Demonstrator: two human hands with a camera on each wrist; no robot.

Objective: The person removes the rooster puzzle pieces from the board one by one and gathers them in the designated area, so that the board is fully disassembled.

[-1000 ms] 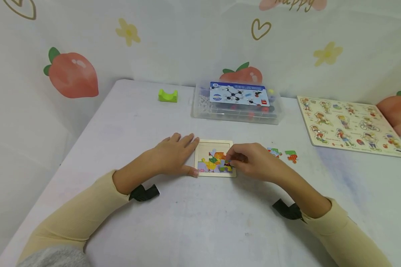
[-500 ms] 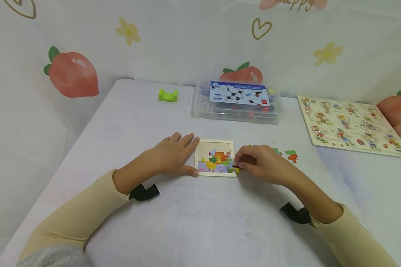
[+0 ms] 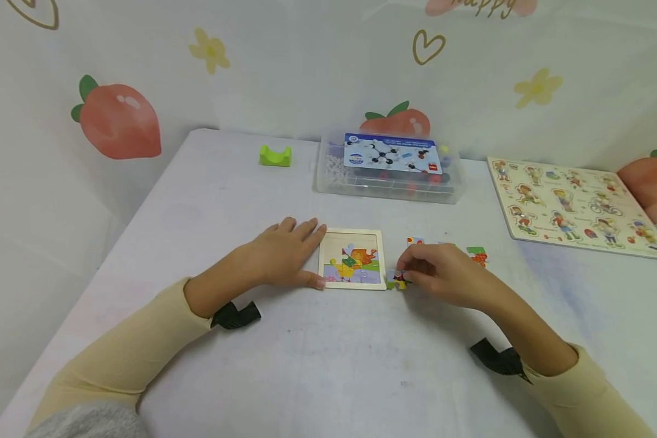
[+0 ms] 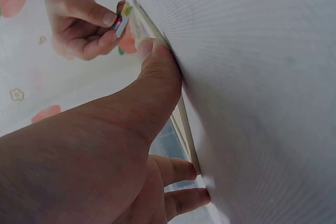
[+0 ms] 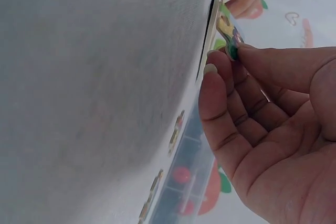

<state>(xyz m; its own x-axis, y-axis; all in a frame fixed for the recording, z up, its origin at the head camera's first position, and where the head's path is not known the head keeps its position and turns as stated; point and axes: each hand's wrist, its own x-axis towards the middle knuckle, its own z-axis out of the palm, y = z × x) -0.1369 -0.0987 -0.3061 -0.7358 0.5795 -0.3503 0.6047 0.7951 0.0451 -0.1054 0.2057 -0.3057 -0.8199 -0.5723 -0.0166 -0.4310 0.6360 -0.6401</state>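
Note:
A small wooden puzzle tray [image 3: 356,231] lies on the table, with several joined pieces [image 3: 356,263] forming part of a colourful picture. At its left edge rests my left hand [image 3: 285,255], fingers spread; the left wrist view shows the thumb [image 4: 157,72] against the rim. My right hand [image 3: 443,274] pinches a puzzle piece [image 3: 396,280] between thumb and fingertips, just beyond the tray's lower right corner. In the right wrist view this piece [image 5: 229,32] is tilted on edge, and the other fingers curl loosely below it.
Loose puzzle pieces lie behind my right hand, including a light blue one [image 3: 415,241] and a red-green one [image 3: 477,255]. Farther back are a clear plastic box [image 3: 334,182], a green block [image 3: 275,157] and a picture board [image 3: 580,201] at the right.
My right hand has drawn the pinched piece rightward, out from over the tray, baring its lower right part. A light blue loose piece has come into view. My left hand has stayed put.

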